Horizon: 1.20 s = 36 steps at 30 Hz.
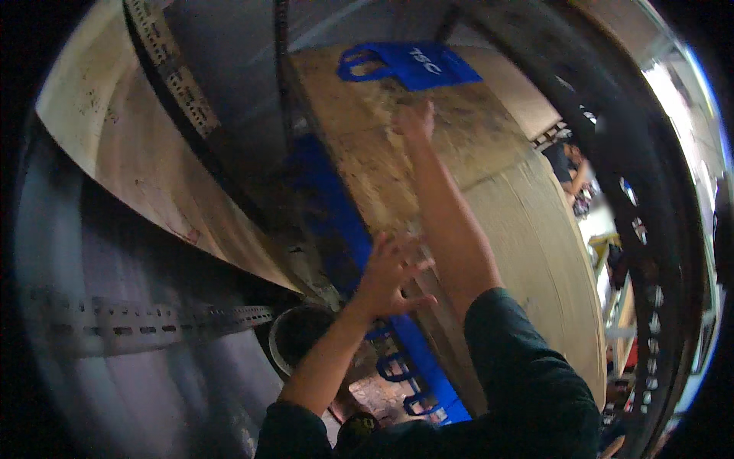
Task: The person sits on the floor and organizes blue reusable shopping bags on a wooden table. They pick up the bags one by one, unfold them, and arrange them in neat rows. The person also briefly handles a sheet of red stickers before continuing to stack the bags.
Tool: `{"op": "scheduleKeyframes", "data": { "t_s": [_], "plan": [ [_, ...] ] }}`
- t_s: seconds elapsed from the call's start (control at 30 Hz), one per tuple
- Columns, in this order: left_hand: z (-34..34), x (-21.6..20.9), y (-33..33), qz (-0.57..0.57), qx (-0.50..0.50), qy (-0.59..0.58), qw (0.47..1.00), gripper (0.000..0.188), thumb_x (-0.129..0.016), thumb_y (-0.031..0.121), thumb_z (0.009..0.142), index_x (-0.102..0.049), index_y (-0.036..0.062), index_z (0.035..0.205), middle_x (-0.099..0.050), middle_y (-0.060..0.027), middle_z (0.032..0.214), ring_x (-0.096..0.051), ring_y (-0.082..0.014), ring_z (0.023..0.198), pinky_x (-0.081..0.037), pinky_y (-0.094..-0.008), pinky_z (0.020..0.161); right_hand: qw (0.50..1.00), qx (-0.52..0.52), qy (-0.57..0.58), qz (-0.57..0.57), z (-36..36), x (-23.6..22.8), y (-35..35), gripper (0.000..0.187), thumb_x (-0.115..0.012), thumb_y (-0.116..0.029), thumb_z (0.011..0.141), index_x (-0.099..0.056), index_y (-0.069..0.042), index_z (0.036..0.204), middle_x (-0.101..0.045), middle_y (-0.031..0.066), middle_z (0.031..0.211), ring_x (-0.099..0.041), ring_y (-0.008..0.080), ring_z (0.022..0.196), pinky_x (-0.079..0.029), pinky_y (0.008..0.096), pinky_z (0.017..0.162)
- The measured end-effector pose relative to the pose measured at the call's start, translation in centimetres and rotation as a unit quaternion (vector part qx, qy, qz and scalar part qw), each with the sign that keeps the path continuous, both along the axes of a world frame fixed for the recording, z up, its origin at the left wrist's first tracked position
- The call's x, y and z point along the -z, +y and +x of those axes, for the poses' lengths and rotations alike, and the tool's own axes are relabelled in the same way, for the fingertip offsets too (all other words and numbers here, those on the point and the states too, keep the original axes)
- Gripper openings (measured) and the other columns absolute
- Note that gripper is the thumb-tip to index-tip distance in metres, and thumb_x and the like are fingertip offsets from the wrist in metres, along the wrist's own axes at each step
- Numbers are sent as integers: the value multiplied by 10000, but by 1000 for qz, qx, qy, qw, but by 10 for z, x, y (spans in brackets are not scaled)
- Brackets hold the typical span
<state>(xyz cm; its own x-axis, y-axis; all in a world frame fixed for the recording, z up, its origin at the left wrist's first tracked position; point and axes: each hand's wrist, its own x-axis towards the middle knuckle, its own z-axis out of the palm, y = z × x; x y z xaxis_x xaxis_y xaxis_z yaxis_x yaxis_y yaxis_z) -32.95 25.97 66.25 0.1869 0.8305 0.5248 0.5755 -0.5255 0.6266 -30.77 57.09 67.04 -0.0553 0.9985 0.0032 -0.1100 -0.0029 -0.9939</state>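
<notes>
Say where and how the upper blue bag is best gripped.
Probably by its handle, coming from the near side: the bag lies flat on the brown surface, its handle forming an open loop at the left end for fingers to hook, and the right hand is on that near side.

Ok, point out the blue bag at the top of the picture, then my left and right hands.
Blue bag (413,70): head view, on its flat body.
Left hand (386,281): head view, on the middle of the hand.
Right hand (415,120): head view, on the middle of the blurred hand.
</notes>
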Motion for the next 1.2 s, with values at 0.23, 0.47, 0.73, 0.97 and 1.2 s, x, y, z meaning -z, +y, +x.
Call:
{"op": "scheduleKeyframes", "data": {
  "t_s": [0.23,0.47,0.73,0.97,1.2],
  "plan": [
    [-4,7,28,-73,13,-203,976,592,-655,544,715,-620,133,1141,-488,-142,1306,-352,-367,1280,-221,-534,1064,980,18,34,193,38,-65,-242,370,-593,-54,826,-427,-51,1158,-526,107,940,-547,221,767,-489,340,661],
    [109,101,-12,130,-240,139,952,1005,-684,645,652,-312,128,1430,-349,-143,1435,-282,-392,1315,-200,-548,1060,923,-215,-177,267,334,-51,-531,362,-587,-22,797,-586,-58,1157,-641,156,948,-633,303,771,-514,382,696],
    [153,112,-62,27,-495,-10,868,895,-504,706,785,-337,81,1403,-391,-195,1377,-349,-324,1284,-296,-479,1041,731,37,-543,412,529,-183,-681,133,-621,-91,805,-654,-53,928,-635,80,854,-585,175,631,-456,335,535],
    [255,86,-140,-1,-394,34,919,837,-496,672,817,-323,107,1410,-321,-136,1424,-346,-324,1283,-289,-504,1035,309,774,-545,89,738,-216,-868,234,-630,-136,771,-575,-42,978,-614,119,869,-564,309,745,-444,436,705],
    [317,11,-155,31,-179,-4,983,697,-605,436,866,-338,47,1379,-307,-156,1431,-291,-334,1309,-256,-501,1055,384,651,-564,-333,849,-146,-873,232,-630,-162,775,-640,-73,988,-658,190,938,-634,351,923,-496,448,804]
  ]
}}
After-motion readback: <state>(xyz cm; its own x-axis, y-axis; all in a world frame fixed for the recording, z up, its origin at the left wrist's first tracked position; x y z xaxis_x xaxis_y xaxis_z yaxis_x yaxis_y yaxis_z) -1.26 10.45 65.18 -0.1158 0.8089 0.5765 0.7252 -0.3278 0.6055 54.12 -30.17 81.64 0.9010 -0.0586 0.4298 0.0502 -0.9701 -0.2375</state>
